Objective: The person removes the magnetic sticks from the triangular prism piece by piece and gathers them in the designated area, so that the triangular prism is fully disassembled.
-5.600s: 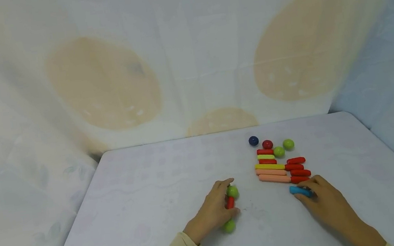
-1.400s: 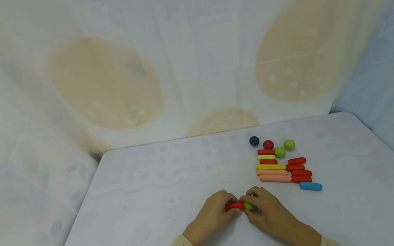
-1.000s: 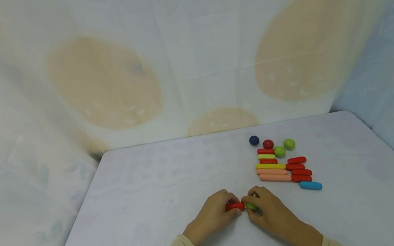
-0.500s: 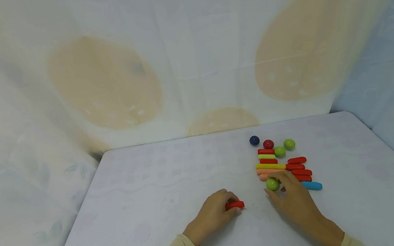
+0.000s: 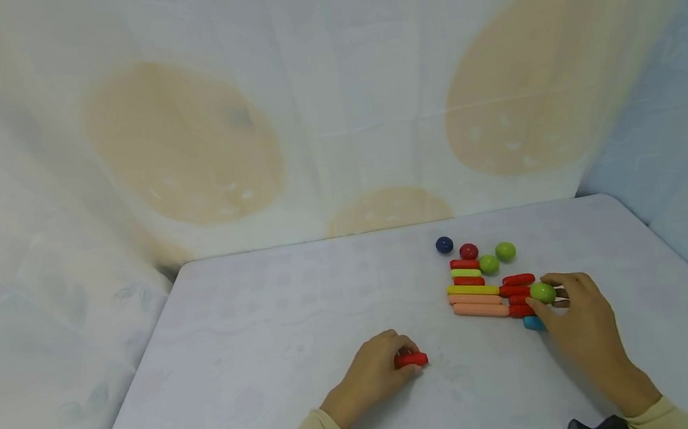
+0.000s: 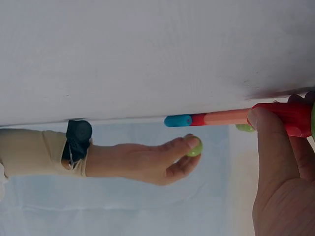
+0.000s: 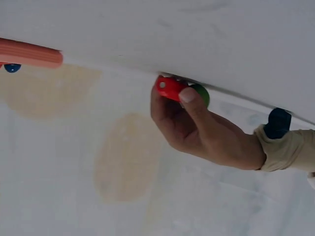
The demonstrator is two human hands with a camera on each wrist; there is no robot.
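My left hand (image 5: 403, 358) rests on the white table (image 5: 269, 336) and grips a short red stick (image 5: 412, 359). In the right wrist view a green ball (image 7: 202, 94) sits behind that red stick (image 7: 170, 87), inside the same hand (image 7: 184, 101). My right hand (image 5: 552, 294) pinches another green ball (image 5: 542, 292) just over the short red sticks (image 5: 517, 280) of the pile. The left wrist view shows this ball (image 6: 195, 146) at the right hand's fingertips (image 6: 189, 143). A blue stick (image 5: 531, 323) lies partly hidden under the right hand.
The pile holds a yellow stick (image 5: 471, 290), peach sticks (image 5: 479, 310) and more red ones. Behind it lie a dark blue ball (image 5: 444, 245), a red ball (image 5: 467, 251) and two green balls (image 5: 488, 264). Patterned cloth hangs behind and beside the table.
The right hand pulled a green ball off the end of the red stick and carried it right and away, over the stick pile. The left hand stayed put with the red stick.
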